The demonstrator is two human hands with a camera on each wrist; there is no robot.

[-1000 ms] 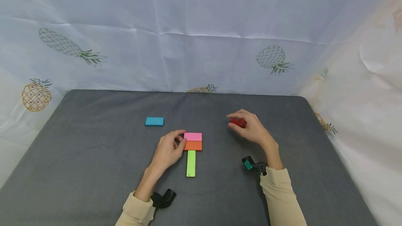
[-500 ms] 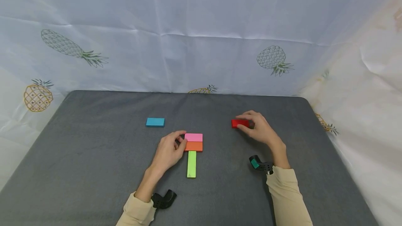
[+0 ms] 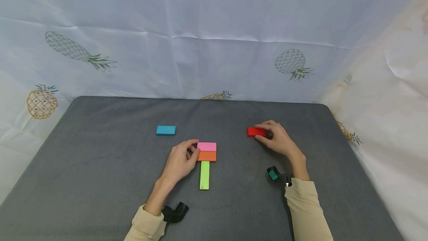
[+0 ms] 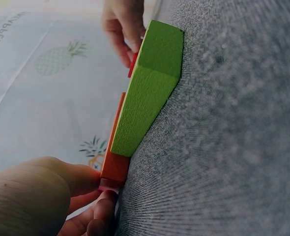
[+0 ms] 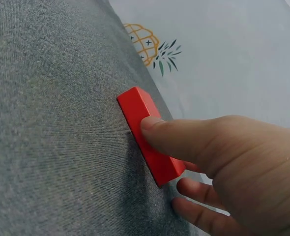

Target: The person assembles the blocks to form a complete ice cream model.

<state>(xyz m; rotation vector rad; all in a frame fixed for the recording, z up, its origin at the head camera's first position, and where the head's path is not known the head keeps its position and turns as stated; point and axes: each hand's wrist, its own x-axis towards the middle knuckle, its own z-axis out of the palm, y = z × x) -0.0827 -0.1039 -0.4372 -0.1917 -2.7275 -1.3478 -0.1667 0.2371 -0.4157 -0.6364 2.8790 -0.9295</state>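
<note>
A pineapple-print curtain hangs behind the grey table. On the table the left hand pinches the left end of 2 touching pieces, the pink block and the orange block, while the right hand pinches the red block between thumb and finger, farther back and right. The green block meets the orange block's near edge, pointing toward the person, and the blue block lies apart at back left.
</note>
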